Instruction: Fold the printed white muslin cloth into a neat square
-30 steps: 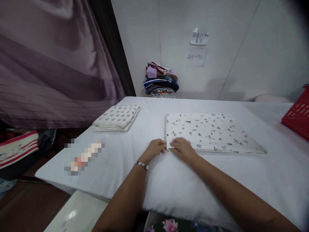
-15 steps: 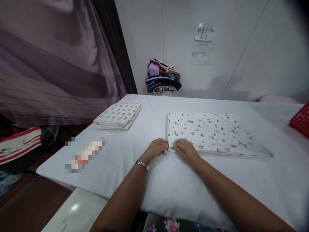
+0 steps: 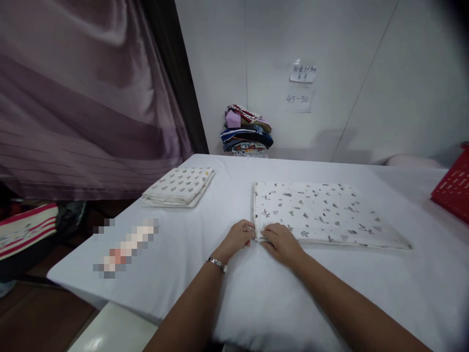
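A white patterned cloth (image 3: 318, 212), folded into a long rectangle, lies flat on the white-covered table (image 3: 190, 254). My left hand (image 3: 238, 239), with a bracelet on its wrist, pinches the cloth's near left corner. My right hand (image 3: 281, 243) rests just beside it on the same corner, fingers closed on the cloth's near edge. Both hands touch each other at the corner.
A smaller folded patterned cloth (image 3: 179, 186) lies at the table's back left. A stack of folded clothes (image 3: 247, 132) stands against the wall behind. A red basket (image 3: 452, 188) sits at the right edge. A purple curtain (image 3: 84, 107) hangs on the left.
My hands have stayed on the cloth's near left corner. The view has shifted slightly downward; nothing else has moved.
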`<action>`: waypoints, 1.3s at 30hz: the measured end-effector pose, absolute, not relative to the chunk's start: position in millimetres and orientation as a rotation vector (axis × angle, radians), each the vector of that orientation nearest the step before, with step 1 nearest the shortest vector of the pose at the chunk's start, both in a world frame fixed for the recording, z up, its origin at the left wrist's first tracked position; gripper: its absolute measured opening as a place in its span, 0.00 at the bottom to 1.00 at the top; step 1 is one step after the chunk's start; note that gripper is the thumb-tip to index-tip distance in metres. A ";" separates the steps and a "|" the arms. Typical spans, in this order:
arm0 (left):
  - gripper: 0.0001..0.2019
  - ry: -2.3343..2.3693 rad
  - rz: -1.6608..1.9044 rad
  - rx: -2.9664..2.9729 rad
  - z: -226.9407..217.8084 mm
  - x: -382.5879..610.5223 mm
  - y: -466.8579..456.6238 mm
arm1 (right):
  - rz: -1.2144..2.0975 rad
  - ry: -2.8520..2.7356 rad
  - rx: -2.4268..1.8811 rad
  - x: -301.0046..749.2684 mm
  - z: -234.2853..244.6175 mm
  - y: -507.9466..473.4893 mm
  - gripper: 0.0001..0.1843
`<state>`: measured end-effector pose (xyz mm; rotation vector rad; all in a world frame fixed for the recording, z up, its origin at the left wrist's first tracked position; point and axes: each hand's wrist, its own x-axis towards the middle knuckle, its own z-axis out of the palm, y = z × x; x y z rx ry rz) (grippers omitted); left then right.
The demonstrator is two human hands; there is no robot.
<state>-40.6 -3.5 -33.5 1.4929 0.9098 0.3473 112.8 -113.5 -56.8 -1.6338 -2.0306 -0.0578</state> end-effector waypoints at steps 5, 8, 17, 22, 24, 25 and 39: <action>0.14 0.889 0.365 1.461 -33.1 -42.2 -3.3 | -0.082 -2.005 -1.742 105.8 -57.4 -113.0 0.08; 0.13 0.889 0.377 1.457 -37.1 -41.5 -1.6 | -0.099 -2.009 -1.779 102.7 -56.4 -112.7 0.07; 0.14 1.004 0.526 1.661 -43.3 -34.2 -6.6 | -0.052 -2.015 -1.752 104.3 -53.9 -115.7 0.10; 0.16 1.003 0.550 1.686 -43.3 -32.6 -7.9 | -0.045 -2.011 -1.642 137.8 -49.5 -146.8 0.17; 0.18 1.027 0.550 1.692 -44.9 -31.8 -4.7 | -0.070 -1.998 -1.689 162.4 -47.2 -169.8 0.16; 0.19 1.033 0.544 1.702 -45.7 -31.4 -1.7 | -0.088 -1.982 -1.739 176.7 -46.4 -183.5 0.16; 0.29 1.240 0.496 2.290 -25.9 33.7 104.1 | 0.107 -0.866 -2.663 366.3 -39.6 -301.4 0.23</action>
